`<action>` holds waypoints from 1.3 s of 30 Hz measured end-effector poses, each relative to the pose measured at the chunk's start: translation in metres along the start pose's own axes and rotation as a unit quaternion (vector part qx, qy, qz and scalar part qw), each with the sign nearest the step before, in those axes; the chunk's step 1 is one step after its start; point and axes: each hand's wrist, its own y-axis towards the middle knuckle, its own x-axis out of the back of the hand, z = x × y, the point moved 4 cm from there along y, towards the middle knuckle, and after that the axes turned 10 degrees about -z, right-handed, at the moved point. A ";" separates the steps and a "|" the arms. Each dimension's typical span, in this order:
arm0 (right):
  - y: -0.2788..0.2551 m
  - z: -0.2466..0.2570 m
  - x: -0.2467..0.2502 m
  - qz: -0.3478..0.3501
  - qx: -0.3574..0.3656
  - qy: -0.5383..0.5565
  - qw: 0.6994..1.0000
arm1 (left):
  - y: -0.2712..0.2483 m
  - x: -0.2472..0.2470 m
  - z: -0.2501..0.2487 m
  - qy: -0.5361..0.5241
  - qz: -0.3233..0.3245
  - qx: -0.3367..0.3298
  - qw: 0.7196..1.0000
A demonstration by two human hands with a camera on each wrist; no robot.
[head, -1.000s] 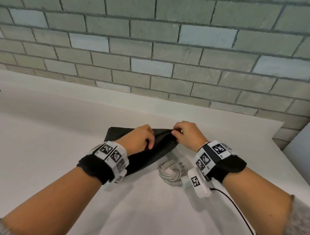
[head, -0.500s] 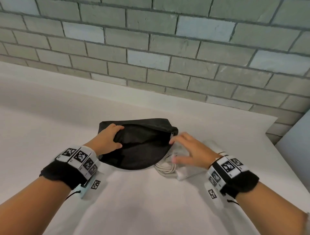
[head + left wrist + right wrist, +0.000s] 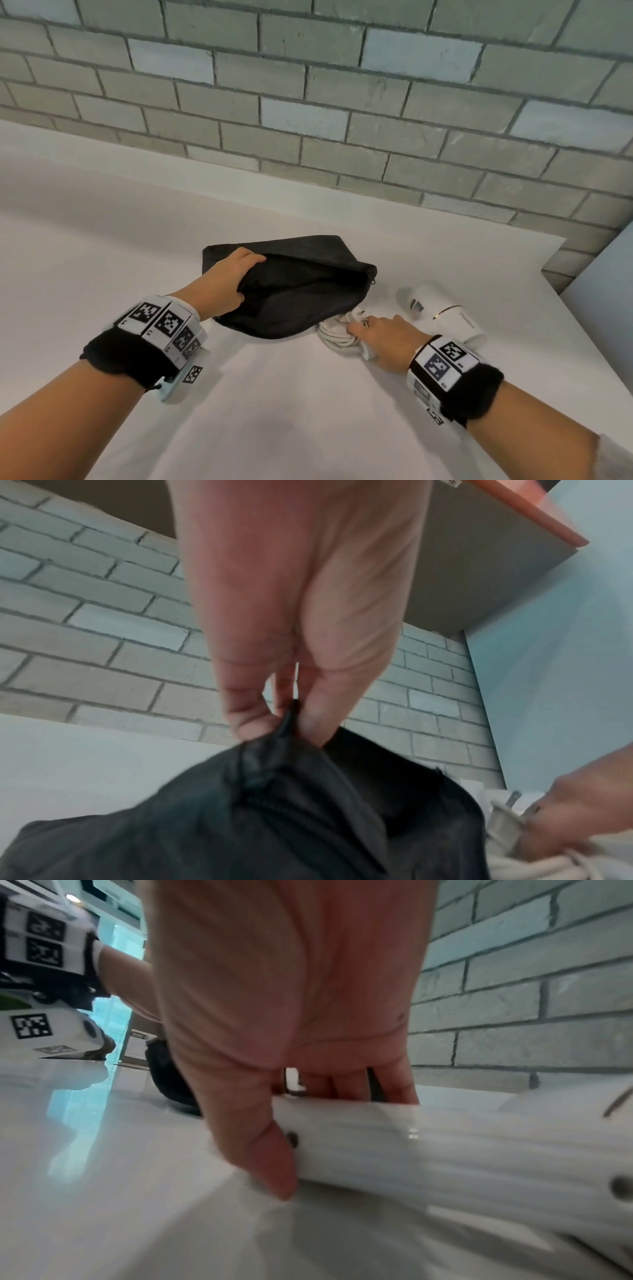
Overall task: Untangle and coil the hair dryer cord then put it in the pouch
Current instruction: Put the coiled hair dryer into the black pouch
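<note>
A black pouch point(image 3: 301, 294) lies on the white counter point(image 3: 102, 240) with its mouth gaping toward me. My left hand point(image 3: 246, 277) pinches the left end of its rim and holds it up, which the left wrist view shows with the left hand point(image 3: 294, 718) and the pouch point(image 3: 240, 818). The white hair dryer point(image 3: 442, 315) lies to the right of the pouch. Its coiled white cord point(image 3: 335, 337) sits by the pouch's near right corner. My right hand point(image 3: 359, 327) curls round the dryer's ribbed handle point(image 3: 462, 1150) beside the coil. The plug point(image 3: 510, 804) shows by that hand.
A grey brick wall point(image 3: 342, 120) rises behind the counter. The counter's right edge point(image 3: 582, 329) runs close to the dryer, with a pale blue panel point(image 3: 609, 274) beyond it. Bare white counter stretches to the left and toward me.
My right hand let go of the pouch rim and dropped down and right onto the dryer handle and cord. My left hand shifted to the rim's left end, and the mouth now gapes.
</note>
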 end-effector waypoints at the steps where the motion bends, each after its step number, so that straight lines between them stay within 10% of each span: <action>1: -0.003 -0.002 -0.001 0.001 -0.005 -0.007 1.000 | -0.002 0.000 0.004 0.008 0.003 0.006 1.000; 14: -0.065 -0.003 0.055 -0.048 0.036 0.144 0.988 | 0.002 0.010 -0.005 -0.019 -0.045 -0.029 0.998; 25: -0.085 0.060 0.121 -0.180 0.291 0.230 0.911 | -0.003 0.003 -0.027 -0.153 0.071 -0.088 0.982; 39: 0.009 0.053 0.100 -0.076 0.131 0.188 0.971 | -0.020 0.010 -0.032 -0.098 0.053 -0.114 0.987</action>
